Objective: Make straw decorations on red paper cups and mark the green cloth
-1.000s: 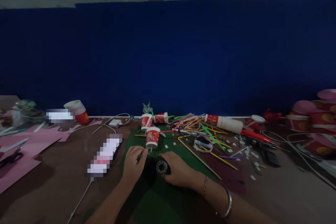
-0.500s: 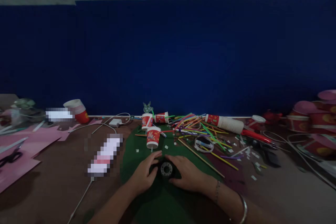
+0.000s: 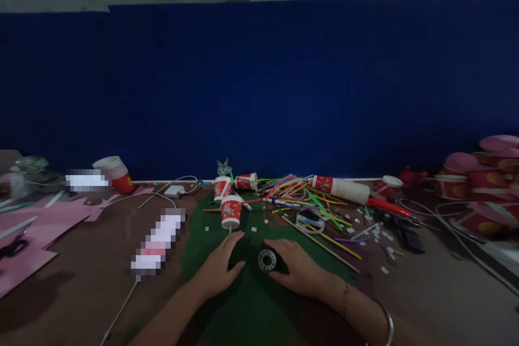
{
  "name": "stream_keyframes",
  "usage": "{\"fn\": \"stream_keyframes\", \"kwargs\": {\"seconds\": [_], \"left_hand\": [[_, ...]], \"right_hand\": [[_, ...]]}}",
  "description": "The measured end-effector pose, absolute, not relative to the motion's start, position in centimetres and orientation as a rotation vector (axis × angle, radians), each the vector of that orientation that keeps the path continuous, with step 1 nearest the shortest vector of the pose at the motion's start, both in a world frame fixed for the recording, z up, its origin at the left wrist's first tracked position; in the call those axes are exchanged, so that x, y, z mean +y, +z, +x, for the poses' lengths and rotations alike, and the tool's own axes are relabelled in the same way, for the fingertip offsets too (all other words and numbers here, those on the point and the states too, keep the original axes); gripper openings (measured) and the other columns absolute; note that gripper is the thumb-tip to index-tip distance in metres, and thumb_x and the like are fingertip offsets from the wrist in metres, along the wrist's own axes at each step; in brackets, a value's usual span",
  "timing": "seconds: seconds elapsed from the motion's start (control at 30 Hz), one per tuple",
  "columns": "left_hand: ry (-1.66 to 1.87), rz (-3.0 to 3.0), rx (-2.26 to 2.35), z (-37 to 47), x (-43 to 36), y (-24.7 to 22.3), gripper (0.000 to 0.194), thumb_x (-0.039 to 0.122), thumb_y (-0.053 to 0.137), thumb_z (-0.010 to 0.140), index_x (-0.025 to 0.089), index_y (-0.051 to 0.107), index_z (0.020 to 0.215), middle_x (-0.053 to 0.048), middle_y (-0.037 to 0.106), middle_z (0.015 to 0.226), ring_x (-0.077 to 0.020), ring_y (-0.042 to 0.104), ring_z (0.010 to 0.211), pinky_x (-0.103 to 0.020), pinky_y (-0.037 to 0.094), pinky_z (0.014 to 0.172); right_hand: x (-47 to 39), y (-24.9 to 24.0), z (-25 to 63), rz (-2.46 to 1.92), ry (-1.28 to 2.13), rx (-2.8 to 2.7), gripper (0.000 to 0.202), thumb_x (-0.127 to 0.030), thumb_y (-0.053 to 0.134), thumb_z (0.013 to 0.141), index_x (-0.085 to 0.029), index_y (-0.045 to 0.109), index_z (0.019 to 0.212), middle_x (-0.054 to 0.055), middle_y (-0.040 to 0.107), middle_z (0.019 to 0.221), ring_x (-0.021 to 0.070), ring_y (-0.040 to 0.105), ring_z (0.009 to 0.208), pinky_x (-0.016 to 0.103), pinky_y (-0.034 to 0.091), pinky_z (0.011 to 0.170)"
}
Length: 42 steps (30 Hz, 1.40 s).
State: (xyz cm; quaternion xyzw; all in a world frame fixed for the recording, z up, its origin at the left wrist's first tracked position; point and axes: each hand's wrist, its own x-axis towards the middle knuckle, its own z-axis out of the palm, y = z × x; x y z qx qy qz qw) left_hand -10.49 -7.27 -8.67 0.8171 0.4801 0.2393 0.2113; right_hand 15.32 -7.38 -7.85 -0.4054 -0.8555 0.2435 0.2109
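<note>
A dark round object with a pale ring of holes on its face is at the middle of the green mat. My right hand is curved round its right side, thumb and fingers apart; whether it grips the object is hard to tell. To the left, my left hand is apart from the object, its thumb and fingers spread with nothing between them. Just beyond my left hand stands a red paper cup with a straw at its base, beside another red cup.
Coloured straws lie in a heap behind, with a stack of paper cups to their right. Pink paper and scissors are at the left. More red cups stand at the far right, near white cables.
My left hand has moved away from the dark round object, widening the gap between my hands. The object and my right hand have shifted slightly right. The whole view has shifted a little.
</note>
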Motion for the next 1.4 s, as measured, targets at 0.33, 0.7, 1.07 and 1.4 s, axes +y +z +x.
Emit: {"fn": "stream_keyframes", "kwargs": {"seconds": [0.33, 0.7, 1.07, 1.4], "left_hand": [[0.376, 2.561, 1.301, -8.3, -10.4, -8.9, 0.080, 0.054, 0.052, 0.080, 0.025, 0.016, 0.145, -0.010, 0.019, 0.152, -0.0342, 0.015, 0.138, -0.057, 0.013, 0.110], [0.473, 2.334, 1.183, -5.3, -12.1, -9.4, 0.121, 0.045, 0.075, 0.060, 0.023, -0.009, 0.145, -0.011, 0.001, 0.154, -0.0362, 0.008, 0.139, -0.056, 0.021, 0.110], [0.833, 2.067, 1.247, -6.7, -8.4, -9.7, 0.046, 0.009, 0.041, 0.080, 0.020, 0.048, 0.124, -0.009, 0.054, 0.129, -0.0211, 0.047, 0.122, -0.044, 0.034, 0.107], [0.759, 2.074, 1.124, -6.3, -5.4, -9.3, 0.040, 0.016, 0.034, 0.087, 0.020, 0.048, 0.124, -0.008, 0.051, 0.133, -0.0181, 0.044, 0.125, -0.042, 0.030, 0.109]], "right_hand": [[-6.7, -9.5, 17.2, -1.189, 0.591, -2.349, 0.067, -0.032, 0.064, 0.073, -0.015, 0.043, 0.134, 0.013, 0.048, 0.135, 0.0269, 0.041, 0.124, 0.043, 0.031, 0.105], [-7.8, -8.4, 16.0, -0.973, 0.704, -2.365, 0.066, -0.020, 0.062, 0.067, -0.018, 0.044, 0.131, 0.012, 0.051, 0.130, 0.0263, 0.046, 0.120, 0.042, 0.031, 0.104], [-8.9, -7.8, 15.5, -0.885, 0.765, -2.411, 0.064, -0.022, 0.061, 0.069, -0.018, 0.044, 0.130, 0.012, 0.052, 0.128, 0.0259, 0.047, 0.117, 0.041, 0.030, 0.104], [-10.0, -7.8, 14.3, -0.901, 0.739, -2.472, 0.067, -0.026, 0.063, 0.070, -0.018, 0.041, 0.134, 0.012, 0.048, 0.133, 0.0251, 0.042, 0.122, 0.039, 0.029, 0.105]]}}
